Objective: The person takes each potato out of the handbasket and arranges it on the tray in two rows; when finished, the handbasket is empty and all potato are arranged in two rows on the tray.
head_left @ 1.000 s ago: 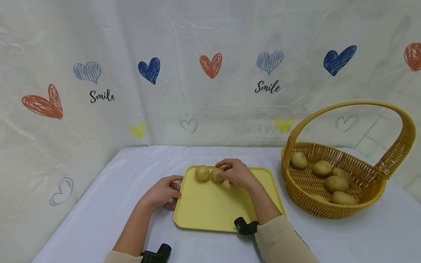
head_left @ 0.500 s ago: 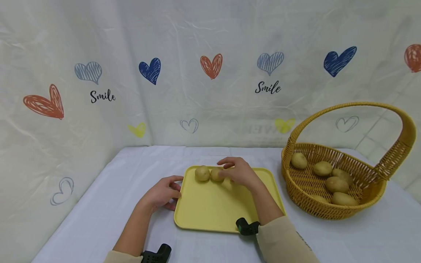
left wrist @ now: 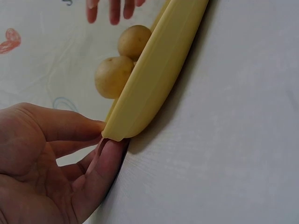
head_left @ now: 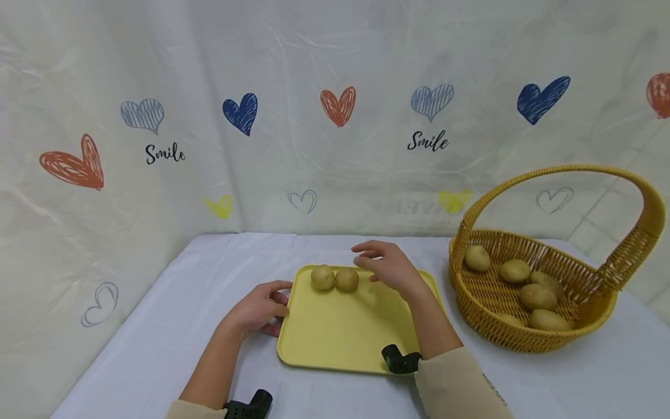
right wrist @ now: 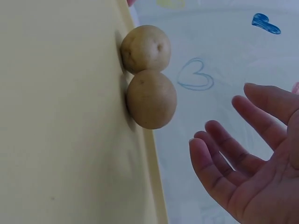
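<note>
A yellow tray (head_left: 340, 331) lies on the cloth-covered table. Two round potatoes (head_left: 322, 278) sit side by side, touching, in its far left part. At the left rim, my left hand (head_left: 258, 307) holds the tray edge between thumb and fingers, as the left wrist view also shows. My right hand (head_left: 389, 266) hovers above the tray's far side, to the right of the potatoes. In the right wrist view its fingers (right wrist: 219, 172) are spread and loosely bent with nothing between them, apart from the nearer potato (right wrist: 152, 99).
A wicker basket (head_left: 523, 343) with a tall arched handle (head_left: 570, 169) stands on the right, with several potatoes (head_left: 538, 297) inside. Behind the table hangs a pale curtain (head_left: 282, 163) printed with hearts. A black wrist device (head_left: 400, 359) sits on each forearm.
My right hand has let go of the right-hand potato and risen away to the right. That potato stays beside the other one. My left hand keeps its place at the rim.
</note>
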The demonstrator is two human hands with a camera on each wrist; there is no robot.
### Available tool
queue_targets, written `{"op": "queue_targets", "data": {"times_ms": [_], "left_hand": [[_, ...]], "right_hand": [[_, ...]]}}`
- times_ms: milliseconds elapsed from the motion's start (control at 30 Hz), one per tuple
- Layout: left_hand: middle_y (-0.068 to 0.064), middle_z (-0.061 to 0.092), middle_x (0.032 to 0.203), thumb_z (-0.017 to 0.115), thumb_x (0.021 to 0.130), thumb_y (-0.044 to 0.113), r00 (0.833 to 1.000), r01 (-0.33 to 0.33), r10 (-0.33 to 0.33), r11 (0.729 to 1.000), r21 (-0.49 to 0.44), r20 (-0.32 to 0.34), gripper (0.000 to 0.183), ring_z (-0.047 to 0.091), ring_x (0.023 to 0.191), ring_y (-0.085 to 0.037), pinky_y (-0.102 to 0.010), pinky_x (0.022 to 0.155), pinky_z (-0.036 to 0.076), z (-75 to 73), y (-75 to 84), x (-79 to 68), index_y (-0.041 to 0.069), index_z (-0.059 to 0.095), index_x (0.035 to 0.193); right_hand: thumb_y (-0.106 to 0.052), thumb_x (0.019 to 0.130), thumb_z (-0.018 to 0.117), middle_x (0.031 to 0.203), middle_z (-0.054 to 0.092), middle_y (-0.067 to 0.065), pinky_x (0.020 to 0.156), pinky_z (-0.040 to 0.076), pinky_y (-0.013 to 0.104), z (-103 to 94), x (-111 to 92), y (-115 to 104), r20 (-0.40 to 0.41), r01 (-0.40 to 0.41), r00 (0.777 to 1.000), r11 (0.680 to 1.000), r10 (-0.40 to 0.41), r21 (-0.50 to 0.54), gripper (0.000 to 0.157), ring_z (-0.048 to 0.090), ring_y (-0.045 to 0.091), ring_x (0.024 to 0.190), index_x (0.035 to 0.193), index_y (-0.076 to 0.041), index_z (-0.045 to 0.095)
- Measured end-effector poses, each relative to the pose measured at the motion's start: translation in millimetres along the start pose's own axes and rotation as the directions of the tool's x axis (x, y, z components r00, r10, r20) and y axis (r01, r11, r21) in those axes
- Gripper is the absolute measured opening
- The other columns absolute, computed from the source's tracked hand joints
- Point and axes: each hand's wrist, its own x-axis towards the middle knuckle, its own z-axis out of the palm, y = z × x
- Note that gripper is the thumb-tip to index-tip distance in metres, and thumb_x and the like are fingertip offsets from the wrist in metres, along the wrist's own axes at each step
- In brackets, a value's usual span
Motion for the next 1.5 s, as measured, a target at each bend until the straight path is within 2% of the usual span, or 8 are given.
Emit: {"op": "queue_targets", "data": {"times_ms": [367,567,733,1167,1500], "left_hand": [[-0.012,0.056,0.110,0.064,0.087,-0.004,1.000,0.016,-0.016,1.000,0.002,-0.017,0.066,0.062,0.085,-0.024,-0.035,0.059,0.061,-1.6,-1.9,-2.7,0.012,0.052,0.150],[-0.013,0.055,0.113,0.064,0.088,-0.004,1.000,0.017,-0.017,1.000,0.009,-0.014,0.065,0.061,0.086,-0.024,-0.037,0.060,0.062,-1.5,-1.2,-4.5,0.011,0.051,0.150],[-0.013,0.056,0.113,0.065,0.088,-0.003,1.000,0.009,-0.009,1.000,0.012,-0.017,0.065,0.060,0.085,-0.024,-0.037,0.060,0.062,-0.6,-0.2,-5.0,0.010,0.051,0.150],[-0.012,0.056,0.112,0.065,0.088,-0.004,1.000,-0.007,0.007,1.000,0.017,-0.010,0.066,0.059,0.085,-0.024,-0.037,0.059,0.062,1.5,-1.9,-1.5,0.009,0.050,0.151],[-0.013,0.056,0.111,0.065,0.087,-0.004,1.000,-0.009,0.009,1.000,0.009,-0.008,0.066,0.059,0.085,-0.024,-0.037,0.060,0.062,2.9,0.0,-1.0,0.009,0.051,0.150]], "right_hand": [[-0.027,0.102,0.063,0.137,0.062,0.014,0.092,0.060,0.044,-13.4,-10.7,-24.3,-0.039,0.076,0.996,0.996,-0.075,0.048,0.036,0.062,0.030,0.119,0.136,-0.017,0.067],[-0.027,0.103,0.064,0.138,0.062,0.015,0.094,0.059,0.050,-17.7,-18.5,-39.0,-0.044,0.117,0.992,0.992,-0.115,0.046,0.037,0.065,0.031,0.119,0.139,-0.016,0.065],[-0.026,0.103,0.063,0.137,0.063,0.014,0.092,0.060,0.044,-22.9,-26.0,-48.8,-0.067,0.143,0.988,0.989,-0.141,0.034,0.038,0.066,0.030,0.117,0.139,-0.017,0.064],[-0.025,0.103,0.064,0.135,0.064,0.016,0.093,0.060,0.045,-36.6,-38.5,-57.7,-0.111,0.199,0.975,0.980,-0.194,0.030,0.037,0.066,0.029,0.117,0.138,-0.014,0.064],[-0.024,0.103,0.064,0.137,0.064,0.013,0.093,0.060,0.041,-50.9,-52.9,-67.1,-0.150,0.232,0.962,0.972,-0.227,0.018,0.037,0.066,0.026,0.117,0.139,-0.012,0.064]]}}
